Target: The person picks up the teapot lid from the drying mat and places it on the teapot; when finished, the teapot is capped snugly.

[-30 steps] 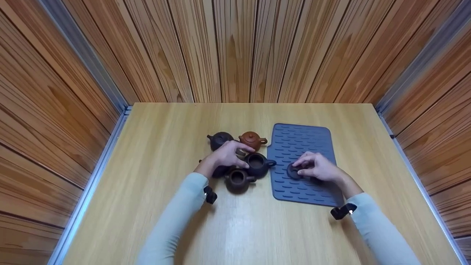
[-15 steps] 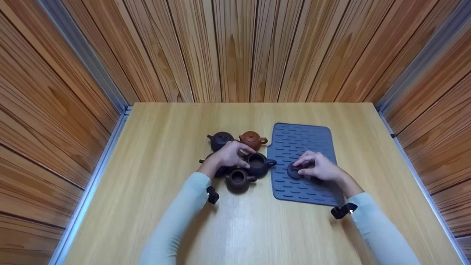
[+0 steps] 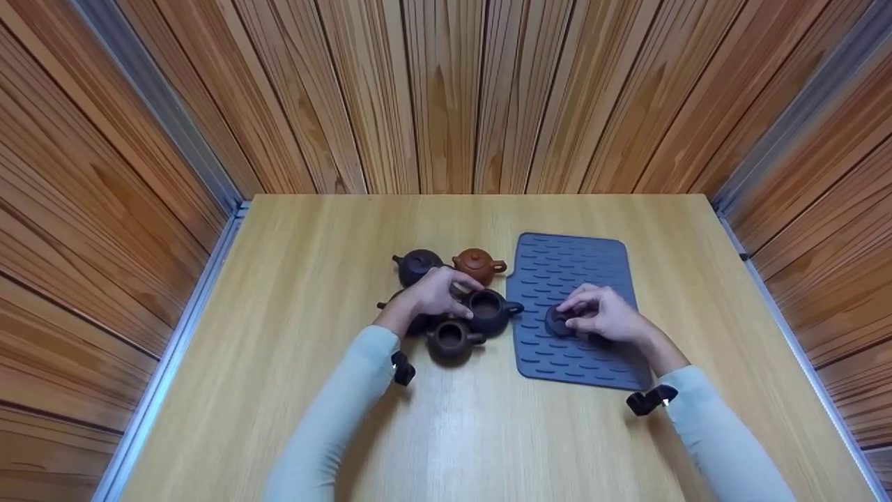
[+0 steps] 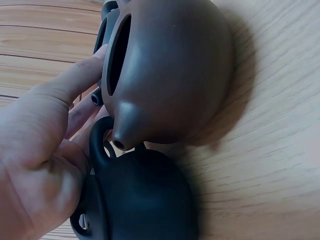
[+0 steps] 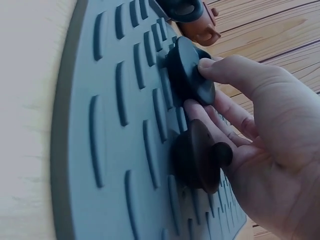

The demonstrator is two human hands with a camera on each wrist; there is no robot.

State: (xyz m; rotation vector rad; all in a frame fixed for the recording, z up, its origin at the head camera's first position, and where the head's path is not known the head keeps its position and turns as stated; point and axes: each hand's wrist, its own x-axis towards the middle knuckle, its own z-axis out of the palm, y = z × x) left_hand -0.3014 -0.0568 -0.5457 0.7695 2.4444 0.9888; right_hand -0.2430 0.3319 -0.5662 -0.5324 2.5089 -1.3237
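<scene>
In the head view my left hand [image 3: 435, 293] reaches over the group of teapots. Its thumb and index finger curl round the left side of a lidless black teapot [image 3: 496, 322], whose handle overlaps the mat. In front stands a lidless brown teapot [image 3: 449, 345], large in the left wrist view, with a lidded black teapot [image 4: 145, 195] below it there. My right hand [image 3: 606, 317] pinches a black teapot lid [image 5: 187, 67] by its knob, low over the grey mat [image 3: 571, 261]. A brown lid [image 5: 202, 155] sits under that hand on the mat, hidden in the head view.
Behind my left hand are a lidded black teapot [image 3: 417, 265] and an orange-brown lidded teapot [image 3: 475, 265]. Another dark teapot is mostly hidden under the left wrist. Wood-panelled walls [image 3: 446, 97] surround the table [image 3: 474, 432] on three sides.
My left hand has shifted slightly to the right against the black teapot. My right hand and the black lid have moved a little right and away from me.
</scene>
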